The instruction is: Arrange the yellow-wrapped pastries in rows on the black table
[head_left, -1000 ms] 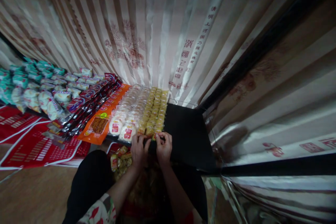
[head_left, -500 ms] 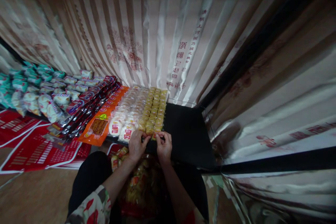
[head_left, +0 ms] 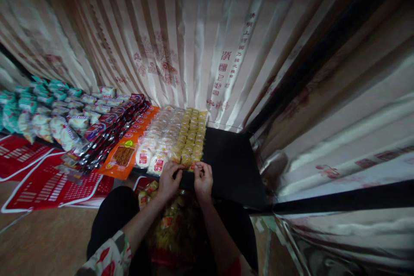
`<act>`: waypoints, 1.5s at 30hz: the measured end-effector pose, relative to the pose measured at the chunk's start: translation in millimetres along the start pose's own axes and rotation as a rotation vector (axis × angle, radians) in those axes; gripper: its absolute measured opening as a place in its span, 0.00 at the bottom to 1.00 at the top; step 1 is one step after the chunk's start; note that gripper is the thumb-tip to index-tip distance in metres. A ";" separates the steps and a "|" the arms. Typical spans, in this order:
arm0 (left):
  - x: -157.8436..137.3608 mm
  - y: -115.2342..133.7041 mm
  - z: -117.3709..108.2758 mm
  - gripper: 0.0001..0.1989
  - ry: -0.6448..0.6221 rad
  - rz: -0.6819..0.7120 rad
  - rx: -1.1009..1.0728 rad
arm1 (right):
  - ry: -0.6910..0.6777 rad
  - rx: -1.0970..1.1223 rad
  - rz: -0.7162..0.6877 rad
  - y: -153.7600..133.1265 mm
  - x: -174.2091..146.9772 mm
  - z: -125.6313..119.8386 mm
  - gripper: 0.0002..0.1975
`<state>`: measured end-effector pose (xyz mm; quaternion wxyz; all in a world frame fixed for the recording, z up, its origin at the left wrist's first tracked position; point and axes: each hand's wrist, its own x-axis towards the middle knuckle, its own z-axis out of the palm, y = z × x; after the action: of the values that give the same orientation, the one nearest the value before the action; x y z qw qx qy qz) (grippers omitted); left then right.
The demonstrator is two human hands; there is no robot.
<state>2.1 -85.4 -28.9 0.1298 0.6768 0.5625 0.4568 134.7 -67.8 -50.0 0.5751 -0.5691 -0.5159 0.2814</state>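
Observation:
Rows of small yellow-wrapped snack packets (head_left: 191, 136) lie on a black board, beside rows of white round packaged snacks (head_left: 158, 146). At the front end of the yellow rows, the fingertips of my left hand (head_left: 170, 177) are pinched together on a yellow packet. Close by on the right, my right hand (head_left: 203, 179) has its thumb and fingers closed at the same front packet, where a bit of red and yellow wrapper shows. My fingers cover most of it. Below my hands, between my legs, sits a clear bag of yellow snack packets (head_left: 176, 228).
Left of the white snacks lie an orange snack bag (head_left: 121, 155), dark red packets (head_left: 113, 125), white packets (head_left: 66, 125) and green packets (head_left: 42, 95). Red baskets (head_left: 58, 181) stand below. The black board (head_left: 231, 166) extends right. A pleated curtain (head_left: 194, 43) hangs behind.
The view has shifted slightly. Both hands stay at the front of the yellow rows, with my right fingertips a little farther from the left ones.

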 end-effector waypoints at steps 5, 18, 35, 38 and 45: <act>-2.8 -5.7 -6.6 0.12 -0.111 0.157 0.138 | 0.000 0.011 0.013 1.9 -0.9 0.2 0.09; 21.7 -8.5 -41.2 0.20 -0.705 0.873 0.122 | -0.004 0.024 0.031 3.7 1.3 -2.3 0.10; 73.8 -28.1 -17.1 0.24 -1.052 1.208 0.224 | 0.071 0.426 0.367 -7.1 6.4 -8.6 0.21; 82.3 -26.3 -16.6 0.26 -1.112 1.130 0.202 | 0.094 0.433 0.334 -8.8 5.3 -8.5 0.19; 84.8 -28.4 -14.3 0.28 -1.119 1.056 0.214 | 0.086 0.531 0.319 -13.4 6.0 -18.3 0.19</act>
<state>-31.3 -6.2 -0.6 0.0934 0.9940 0.0572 -0.0086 149.7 -71.6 -32.4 0.6737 -0.4841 -0.3035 0.4687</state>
